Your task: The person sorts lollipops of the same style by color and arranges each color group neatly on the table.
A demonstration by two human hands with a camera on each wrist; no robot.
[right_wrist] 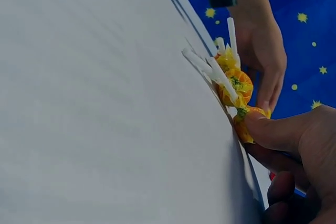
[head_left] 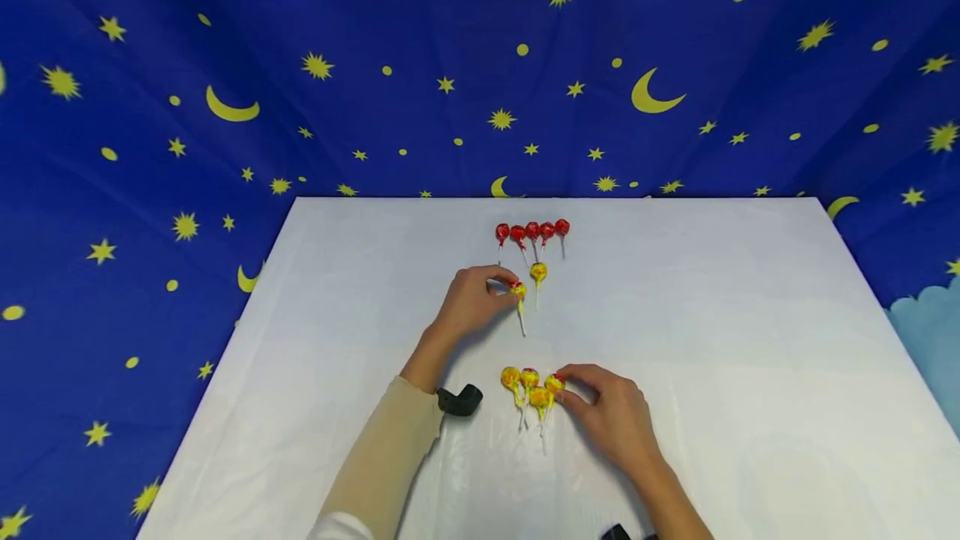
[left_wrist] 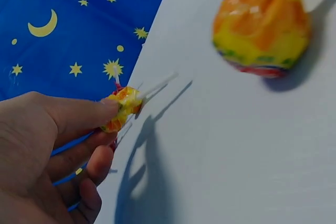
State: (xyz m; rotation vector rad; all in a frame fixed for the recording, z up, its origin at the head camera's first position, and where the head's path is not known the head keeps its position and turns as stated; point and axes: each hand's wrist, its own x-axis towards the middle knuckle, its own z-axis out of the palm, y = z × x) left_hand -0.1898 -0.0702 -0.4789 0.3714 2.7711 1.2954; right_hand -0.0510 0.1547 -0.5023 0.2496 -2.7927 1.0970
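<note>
My left hand (head_left: 474, 300) pinches a yellow lollipop (head_left: 522, 312) by its wrapped head, its white stick pointing toward me. Just right of it another yellow lollipop (head_left: 538, 272) lies on the table, below a row of several red lollipops (head_left: 532, 230). Nearer to me, my right hand (head_left: 617, 415) pinches the head of a yellow lollipop (head_left: 555, 383) at the right side of a small cluster of yellow lollipops (head_left: 511, 378). In the right wrist view, thumb and finger close on that lollipop's head (right_wrist: 242, 129), with the others right beside it.
The white table (head_left: 720, 315) reaches back to a blue curtain (head_left: 390, 40) with yellow stars and moons. A black wrist camera (head_left: 461, 400) sits at my left wrist, close to the yellow cluster. Part of another black device (head_left: 617, 532) shows at the bottom edge.
</note>
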